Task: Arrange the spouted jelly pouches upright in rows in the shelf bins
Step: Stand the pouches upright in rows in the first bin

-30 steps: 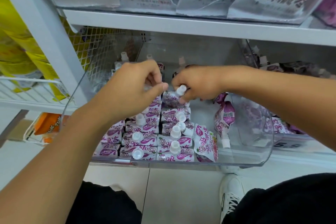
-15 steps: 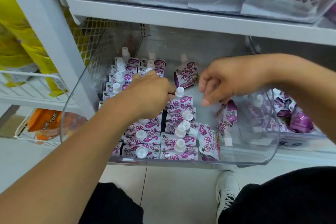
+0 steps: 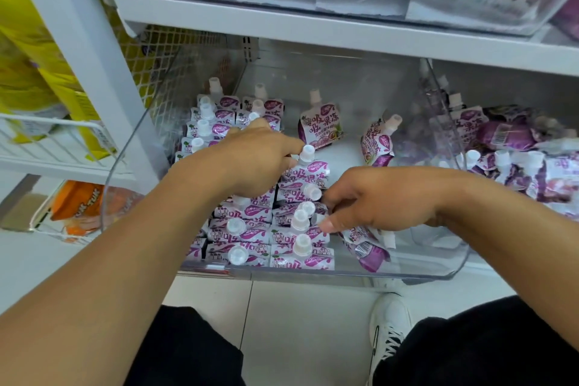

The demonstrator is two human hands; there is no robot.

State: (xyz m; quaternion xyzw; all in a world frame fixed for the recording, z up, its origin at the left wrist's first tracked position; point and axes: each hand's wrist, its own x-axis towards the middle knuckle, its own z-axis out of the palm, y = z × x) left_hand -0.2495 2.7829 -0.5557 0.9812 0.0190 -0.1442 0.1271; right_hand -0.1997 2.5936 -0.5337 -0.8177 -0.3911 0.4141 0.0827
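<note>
The left hand point(image 3: 250, 163) is resting on the packed rows of purple-and-white spouted jelly pouches point(image 3: 247, 222) at the left of the clear plastic shelf bin point(image 3: 451, 263), its fingers curled down over the pouch tops beside one white screw cap point(image 3: 307, 153); whether it is actually gripping a pouch is not something I can tell, since the fingertips are hidden; half a second ago it was lying in much the same place. The right hand point(image 3: 376, 200) has been dropping from the middle of the bin toward the front, and is now reaching with curled fingers into the gap just right of the second row, its fingertips point(image 3: 327, 224) touching a fallen pouch point(image 3: 366, 247) that is lying on its side against the bin's front wall; the grip looks like a pinch on that pouch's upper edge, though the palm is hiding most of it. Two loose pouches are standing apart further back, one upright near the centre point(image 3: 319, 127), one leaning to its right point(image 3: 377, 142); a neighbouring bin point(image 3: 513, 147) is holding a jumbled heap. The shift suggests the person is moving on from the last-straightened pouch to the fallen one, to begin a third row; two rows are looking finished, so the bin is perhaps two-thirds done.
</note>
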